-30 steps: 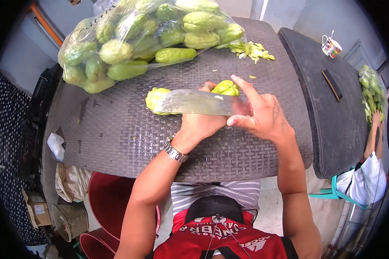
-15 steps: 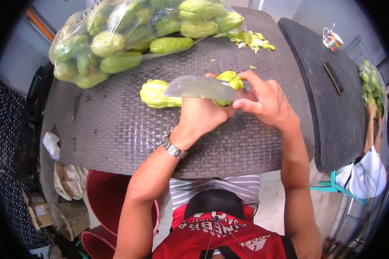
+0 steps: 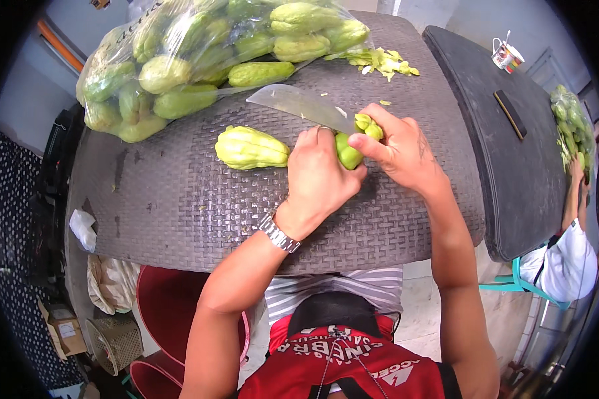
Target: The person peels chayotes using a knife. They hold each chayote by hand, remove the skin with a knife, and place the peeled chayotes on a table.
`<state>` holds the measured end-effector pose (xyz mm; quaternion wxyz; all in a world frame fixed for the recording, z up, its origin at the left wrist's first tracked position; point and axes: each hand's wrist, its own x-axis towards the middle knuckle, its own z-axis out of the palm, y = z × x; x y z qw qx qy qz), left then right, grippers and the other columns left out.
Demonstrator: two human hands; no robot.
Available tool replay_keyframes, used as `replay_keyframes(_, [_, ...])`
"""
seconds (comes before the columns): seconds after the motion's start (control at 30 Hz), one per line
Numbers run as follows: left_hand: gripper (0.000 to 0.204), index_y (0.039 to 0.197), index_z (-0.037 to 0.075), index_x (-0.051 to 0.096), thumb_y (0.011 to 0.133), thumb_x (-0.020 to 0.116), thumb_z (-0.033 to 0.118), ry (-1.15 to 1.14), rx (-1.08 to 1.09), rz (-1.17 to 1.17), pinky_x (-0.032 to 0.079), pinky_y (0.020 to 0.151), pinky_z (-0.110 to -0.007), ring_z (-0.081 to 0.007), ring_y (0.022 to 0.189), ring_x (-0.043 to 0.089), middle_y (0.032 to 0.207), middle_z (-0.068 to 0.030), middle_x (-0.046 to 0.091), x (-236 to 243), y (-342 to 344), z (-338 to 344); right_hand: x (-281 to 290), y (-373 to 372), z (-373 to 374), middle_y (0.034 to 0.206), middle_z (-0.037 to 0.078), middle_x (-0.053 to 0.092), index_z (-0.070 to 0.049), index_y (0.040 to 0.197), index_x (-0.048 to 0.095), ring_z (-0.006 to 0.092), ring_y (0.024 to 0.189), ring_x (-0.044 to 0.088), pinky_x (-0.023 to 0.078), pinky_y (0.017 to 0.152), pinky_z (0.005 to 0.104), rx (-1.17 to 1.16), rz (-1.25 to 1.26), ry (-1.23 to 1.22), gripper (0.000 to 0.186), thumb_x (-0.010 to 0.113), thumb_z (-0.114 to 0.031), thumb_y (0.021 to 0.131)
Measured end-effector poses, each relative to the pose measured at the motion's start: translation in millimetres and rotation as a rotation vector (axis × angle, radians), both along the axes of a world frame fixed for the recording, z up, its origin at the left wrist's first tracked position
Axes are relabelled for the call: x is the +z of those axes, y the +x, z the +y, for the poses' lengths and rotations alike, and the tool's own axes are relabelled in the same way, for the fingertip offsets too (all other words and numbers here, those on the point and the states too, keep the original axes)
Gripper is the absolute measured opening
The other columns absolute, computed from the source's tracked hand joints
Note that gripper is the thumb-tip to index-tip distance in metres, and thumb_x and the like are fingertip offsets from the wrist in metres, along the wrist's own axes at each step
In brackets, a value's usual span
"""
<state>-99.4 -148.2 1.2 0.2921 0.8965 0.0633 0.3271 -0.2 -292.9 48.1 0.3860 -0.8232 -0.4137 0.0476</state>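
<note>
My left hand (image 3: 318, 169) is closed around a green chayote (image 3: 349, 154) on the dark woven-textured table (image 3: 146, 199). My right hand (image 3: 396, 146) grips a wide knife (image 3: 293, 103), its blade pointing left just above my left fingers. A knobbly yellow-green piece (image 3: 369, 128) sits between my right thumb and forefinger at the top of that chayote; whether it is cut free I cannot tell. A pale whole chayote (image 3: 249, 147) lies left of my left hand.
A clear bag of chayotes (image 3: 180, 66) and peelings (image 3: 386, 60) lie at the back. A black table (image 3: 486, 179) at right holds a mug (image 3: 506, 56), a dark bar (image 3: 510, 114) and another bag (image 3: 566, 120), where a co-worker's hands (image 3: 576, 169) work. Red bins (image 3: 166, 312) stand below left.
The blade has moved up and back, uncovering my left fingers and the pale chayote. The knobbly piece at my right thumb has shifted slightly right.
</note>
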Motion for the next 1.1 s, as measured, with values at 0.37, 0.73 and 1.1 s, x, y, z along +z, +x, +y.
replay_keyframes(0.37, [0.061,0.117,-0.006,0.062,0.069,0.084,0.023,-0.062,-0.004,0.025,0.057,0.085,-0.045,-0.0408,0.093,0.069,0.099,-0.0245,0.070,3.3,-2.0,5.5,-24.4,45.6,-11.6,0.061,0.010,0.059,-0.003,0.100,0.066,0.0199,0.056,0.059,0.047,0.056,0.0366,-0.292,0.030,0.037,0.059,0.061,-0.062,0.097])
replay_keyframes(0.73, [0.056,0.112,-0.004,0.061,0.069,0.083,0.025,-0.101,-0.005,0.049,0.056,0.087,-0.045,-0.0405,0.095,0.070,0.098,-0.0244,0.070,2.2,1.7,7.5,13.5,144.6,12.7,0.061,-0.003,0.046,-0.004,0.108,0.056,0.0085,0.047,0.039,0.034,0.045,0.0276,-0.539,0.660,0.232,0.058,0.040,-0.060,0.106])
replay_keyframes(1.1, [0.056,0.110,-0.004,0.061,0.069,0.085,0.027,-0.136,-0.009,0.055,0.057,0.086,-0.046,-0.0418,0.094,0.070,0.099,-0.0261,0.070,3.2,2.9,12.2,30.8,156.0,15.5,0.065,0.004,0.060,-0.003,0.100,0.058,0.0108,0.044,0.047,0.039,0.041,0.0293,-0.513,0.679,0.218,0.043,0.043,-0.043,0.104])
